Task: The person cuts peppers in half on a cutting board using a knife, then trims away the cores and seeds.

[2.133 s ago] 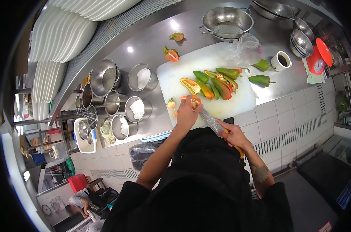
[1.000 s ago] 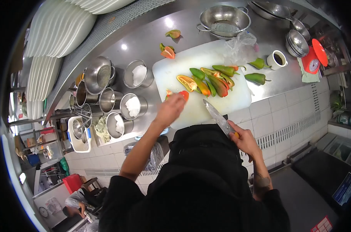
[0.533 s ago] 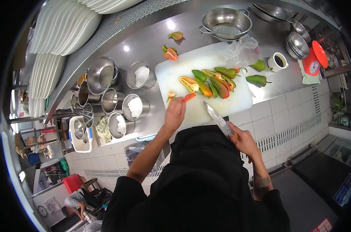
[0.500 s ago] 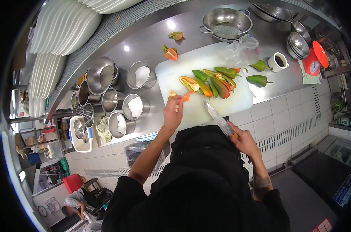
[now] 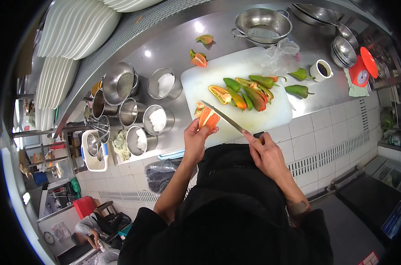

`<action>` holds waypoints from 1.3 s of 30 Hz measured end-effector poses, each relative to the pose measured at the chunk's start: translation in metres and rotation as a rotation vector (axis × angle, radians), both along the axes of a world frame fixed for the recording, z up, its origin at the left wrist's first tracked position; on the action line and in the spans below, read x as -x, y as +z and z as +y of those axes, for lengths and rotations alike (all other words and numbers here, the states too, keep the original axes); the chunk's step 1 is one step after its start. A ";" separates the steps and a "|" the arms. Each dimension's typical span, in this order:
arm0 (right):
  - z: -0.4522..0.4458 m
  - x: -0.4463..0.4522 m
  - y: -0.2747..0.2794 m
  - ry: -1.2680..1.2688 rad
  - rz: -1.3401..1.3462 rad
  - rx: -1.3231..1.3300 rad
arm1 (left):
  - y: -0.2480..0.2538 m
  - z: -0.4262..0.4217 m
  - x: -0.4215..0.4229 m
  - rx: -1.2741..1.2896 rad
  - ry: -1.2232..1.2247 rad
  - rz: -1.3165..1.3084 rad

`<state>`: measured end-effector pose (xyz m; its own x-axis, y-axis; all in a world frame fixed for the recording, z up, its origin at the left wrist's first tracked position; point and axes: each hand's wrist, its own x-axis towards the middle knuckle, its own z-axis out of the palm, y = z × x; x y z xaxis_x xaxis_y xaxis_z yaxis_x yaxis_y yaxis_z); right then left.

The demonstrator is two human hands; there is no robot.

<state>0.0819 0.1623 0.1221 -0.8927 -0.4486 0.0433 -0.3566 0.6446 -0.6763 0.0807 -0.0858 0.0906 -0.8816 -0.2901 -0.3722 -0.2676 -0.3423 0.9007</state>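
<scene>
My left hand grips a piece of red pepper over the near left part of the white cutting board. In my right hand is a knife, its blade pointing up and left with the tip at the upper end of the pepper piece. A small pepper scrap lies just beyond my left hand. Several green and red peppers, among them a cut half, rest in the middle of the board.
Metal pots, three with white contents, stand at the left. A colander, plastic bag, dark-filled cup, red scale and two green peppers are beyond and right. Stacked plates sit upper left. Another person is at lower left.
The knife has swung up and left from near my body to the pepper piece. My left hand has drawn slightly closer to me, with the piece now upright in its fingers.
</scene>
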 end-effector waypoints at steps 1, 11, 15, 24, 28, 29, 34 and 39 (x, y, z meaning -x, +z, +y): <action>0.000 0.000 0.002 0.005 -0.001 0.000 | 0.004 0.001 -0.001 -0.034 -0.005 0.001; 0.006 -0.005 0.007 0.062 0.174 -0.005 | 0.024 -0.004 -0.008 -0.086 -0.036 -0.079; 0.009 -0.004 0.008 0.057 0.193 0.018 | 0.033 -0.001 -0.011 -0.171 -0.020 -0.084; 0.003 0.009 0.004 0.058 0.159 0.070 | 0.054 0.008 -0.023 -0.390 -0.119 -0.238; -0.008 0.017 -0.003 0.050 0.098 0.133 | 0.055 0.012 -0.029 -0.451 -0.198 -0.252; -0.011 0.019 -0.004 0.031 0.011 0.213 | 0.057 0.015 -0.031 -0.443 -0.247 -0.288; -0.010 0.014 -0.001 -0.010 -0.113 0.372 | 0.047 0.012 -0.035 -0.377 -0.193 -0.200; 0.008 -0.002 0.015 0.067 -0.020 0.219 | 0.045 0.003 -0.029 -0.242 -0.105 -0.060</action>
